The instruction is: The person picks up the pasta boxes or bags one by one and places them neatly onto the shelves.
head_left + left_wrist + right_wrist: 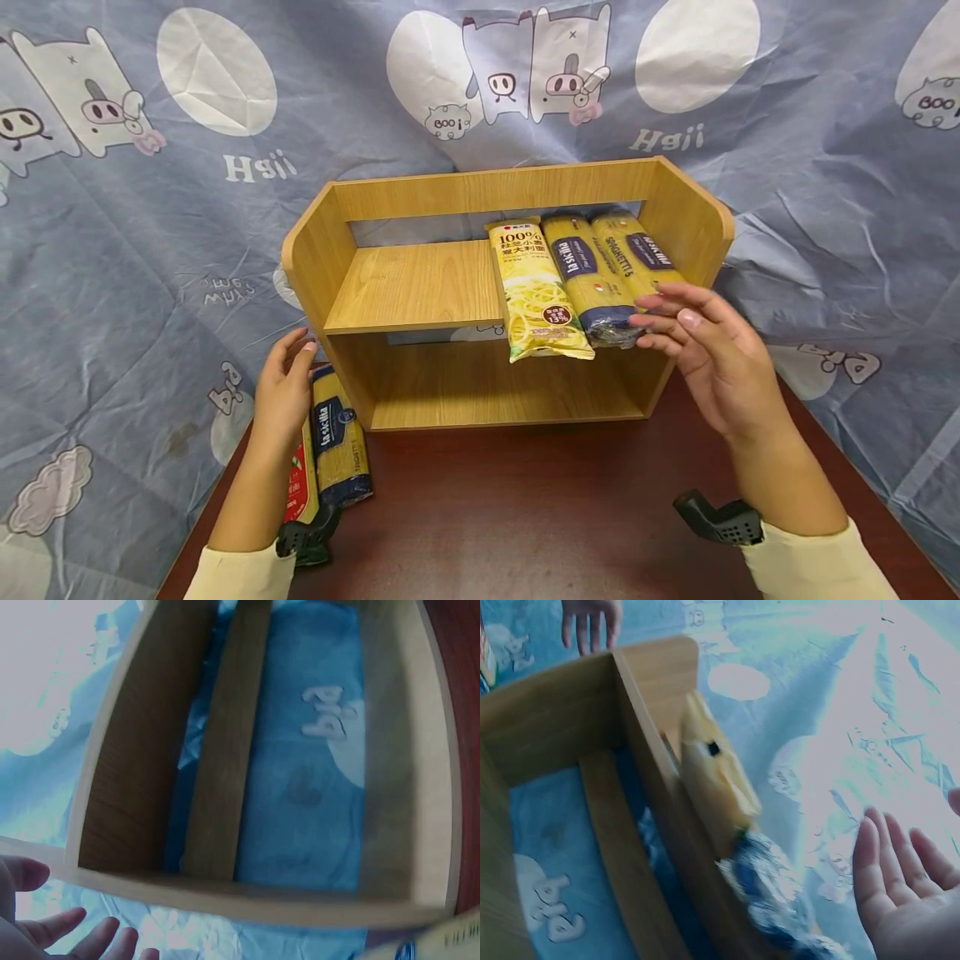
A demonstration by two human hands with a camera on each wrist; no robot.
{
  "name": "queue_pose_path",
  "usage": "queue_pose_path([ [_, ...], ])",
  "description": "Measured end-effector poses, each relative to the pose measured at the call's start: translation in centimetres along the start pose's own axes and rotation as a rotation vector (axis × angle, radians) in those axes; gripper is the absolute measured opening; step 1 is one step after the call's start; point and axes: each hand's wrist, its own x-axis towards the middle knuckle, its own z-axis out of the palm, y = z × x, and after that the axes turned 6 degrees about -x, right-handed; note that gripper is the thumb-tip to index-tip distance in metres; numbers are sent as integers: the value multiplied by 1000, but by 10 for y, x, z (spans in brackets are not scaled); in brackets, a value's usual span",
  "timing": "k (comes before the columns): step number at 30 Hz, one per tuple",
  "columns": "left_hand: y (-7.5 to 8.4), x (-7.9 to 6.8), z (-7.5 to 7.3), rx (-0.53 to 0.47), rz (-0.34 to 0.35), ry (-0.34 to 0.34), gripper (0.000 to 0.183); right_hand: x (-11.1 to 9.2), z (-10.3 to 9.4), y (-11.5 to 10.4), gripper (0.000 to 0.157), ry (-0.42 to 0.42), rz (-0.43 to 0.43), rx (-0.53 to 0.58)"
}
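My right hand [723, 367] is at the right front of a wooden two-tier shelf [420, 287], its fingers spread loosely by two spaghetti packs with dark blue labels. The left of these packs [588, 279] lies beside the right one [637, 250], whose front end is partly hidden by my fingers. A yellow noodle pack [536, 287] lies to their left and juts past the upper board's front edge. Nothing is in the right palm [911, 900]. My left hand [283, 387], fingers loosely bent and holding nothing, hovers by the shelf's left side; the left wrist view shows its fingers [90, 941] spread.
On the dark red table [517, 508], left of the shelf, lie another blue-labelled spaghetti pack [339, 437] and a red pack [302, 483], partly hidden by my left forearm. A blue patterned cloth [465, 92] hangs behind and at both sides.
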Motion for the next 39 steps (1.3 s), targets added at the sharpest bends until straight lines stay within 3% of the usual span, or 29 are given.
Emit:
queue_pose_path([
  [4, -8, -2, -7, 26, -13, 0, 56, 13, -13, -9, 36, 66, -116, 104],
  [14, -32, -10, -32, 71, -72, -13, 56, 45, -33, -32, 31, 384, -190, -19],
  [18, -42, -12, -40, 120, -94, -13, 56, 55, -37, -31, 33, 524, -143, -162],
  [21, -50, -15, -46, 153, -108, -13, 55, 59, -42, -30, 35, 563, -67, -276],
  [26, -64, -20, -55, 198, -146, -36, 56, 63, -51, -27, 40, 546, 30, -446],
  [33, -85, -29, -69, 298, -189, -30, 57, 65, -60, -18, 54, 407, 172, -1074],
  [39, -103, -37, -78, 314, -209, -11, 59, 67, -64, -14, 67, 295, 234, -1229],
])
